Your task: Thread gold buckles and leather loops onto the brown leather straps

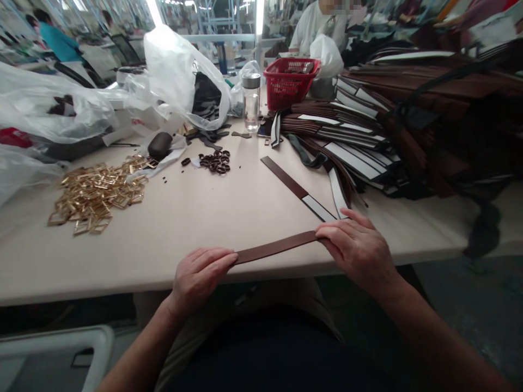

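A brown strip (275,247) is stretched between my two hands just above the table's front edge. My left hand (202,272) pinches its left end, fingers pressed together. The right end is gripped by my right hand (353,245), with the fingers closed and one finger raised a little. Beyond the held strip, another brown strip (284,177) with a white-backed section lies slanting on the table, its near end close to my right hand. A curved white-faced strip (337,190) rests beside it.
Gold buckles (98,190) are heaped at left, dark rings (216,161) near the middle. A glass bottle (251,106), red basket (288,87) and plastic bag (175,71) stand behind. Stacked brown pieces (359,130) fill the right. A person (318,27) is across the table (183,212).
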`<state>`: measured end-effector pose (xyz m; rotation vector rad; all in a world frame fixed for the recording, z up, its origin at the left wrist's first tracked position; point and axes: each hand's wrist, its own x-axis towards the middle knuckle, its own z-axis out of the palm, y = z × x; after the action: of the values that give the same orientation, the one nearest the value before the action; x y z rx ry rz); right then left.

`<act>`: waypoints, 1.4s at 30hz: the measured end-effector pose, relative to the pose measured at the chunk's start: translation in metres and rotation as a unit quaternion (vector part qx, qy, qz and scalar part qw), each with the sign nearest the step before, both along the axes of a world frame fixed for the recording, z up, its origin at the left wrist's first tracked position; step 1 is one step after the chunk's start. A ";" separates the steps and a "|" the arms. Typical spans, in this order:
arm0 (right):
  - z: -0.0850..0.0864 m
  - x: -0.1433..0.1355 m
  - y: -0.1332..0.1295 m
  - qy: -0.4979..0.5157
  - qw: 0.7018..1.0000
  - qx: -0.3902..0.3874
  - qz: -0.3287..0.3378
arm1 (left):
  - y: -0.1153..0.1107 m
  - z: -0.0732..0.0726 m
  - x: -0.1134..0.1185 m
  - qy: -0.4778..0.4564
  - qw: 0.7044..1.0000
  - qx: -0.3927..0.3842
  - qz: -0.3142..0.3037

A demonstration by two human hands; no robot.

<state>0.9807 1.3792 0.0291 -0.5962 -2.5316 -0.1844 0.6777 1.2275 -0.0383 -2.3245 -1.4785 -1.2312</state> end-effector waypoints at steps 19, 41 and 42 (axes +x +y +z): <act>-0.029 -0.020 -0.017 0.088 0.993 -0.072 0.020 | -0.002 -0.004 0.010 -0.451 0.799 -0.376 0.133; -0.067 -0.115 -0.023 0.130 0.958 -0.213 0.140 | 0.012 0.004 0.024 -0.612 0.717 -0.326 0.065; -0.068 -0.114 -0.021 0.126 0.958 -0.220 0.137 | 0.013 0.003 0.023 -0.624 0.706 -0.331 0.060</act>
<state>0.8671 1.3581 -0.0386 -0.3923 -2.3742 0.5357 0.7003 1.2404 -0.0355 -1.3392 -2.7032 -2.8775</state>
